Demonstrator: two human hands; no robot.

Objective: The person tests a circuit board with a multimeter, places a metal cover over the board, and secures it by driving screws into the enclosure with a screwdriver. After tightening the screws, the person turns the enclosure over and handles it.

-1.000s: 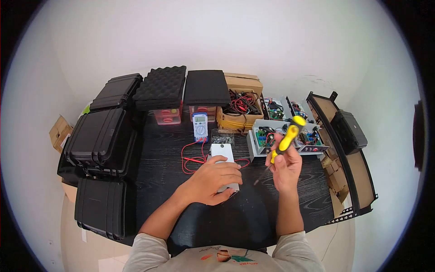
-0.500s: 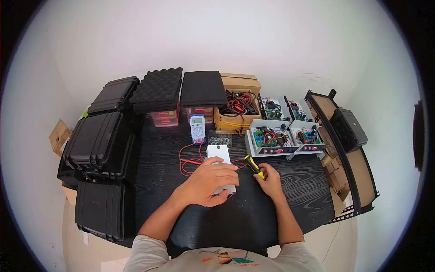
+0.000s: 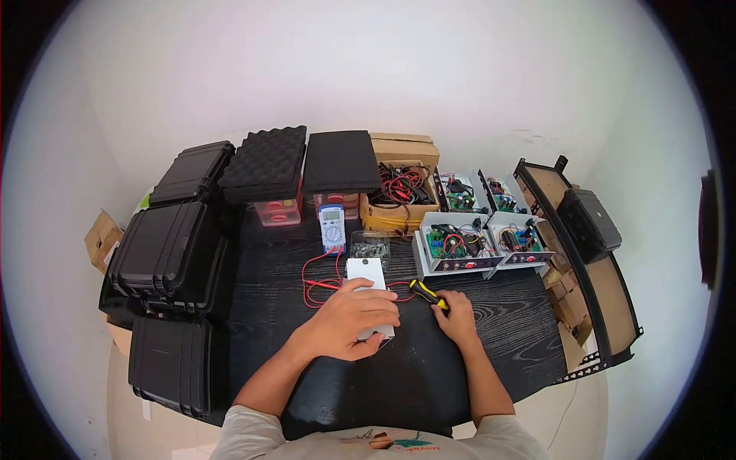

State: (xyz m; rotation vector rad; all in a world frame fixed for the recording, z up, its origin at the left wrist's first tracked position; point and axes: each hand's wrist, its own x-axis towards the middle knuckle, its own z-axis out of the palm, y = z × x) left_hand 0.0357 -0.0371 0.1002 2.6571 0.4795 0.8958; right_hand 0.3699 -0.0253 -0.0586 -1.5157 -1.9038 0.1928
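Observation:
My left hand (image 3: 346, 318) lies over a narrow white metal box (image 3: 364, 271), fingers across its top and thumb at the near end. A dark round spot shows at the box's far end; much of the rest is under my hand. In my right hand (image 3: 458, 316) is a yellow-and-black screwdriver (image 3: 426, 292), slanting up and to the left, its handle visible beyond the fingers. Just past the box stands a clear tray (image 3: 371, 245) of small metal parts. A blue-and-white multimeter (image 3: 332, 228) is behind to the left, with red test leads (image 3: 305, 277) looping beside the box.
Black hard cases (image 3: 165, 245) are stacked at the left. Foam sheets (image 3: 341, 161) top red drawer boxes (image 3: 277, 213) at the back. A cardboard box (image 3: 399, 220) holds cables. Several open chassis with circuit boards (image 3: 460, 239) stand right; a black metal rack (image 3: 586, 257) borders the table (image 3: 514, 330).
The view has tilted up slightly, so the scene sits lower. The screwdriver in my right hand has turned to a flatter slant. My left hand stays on the white box.

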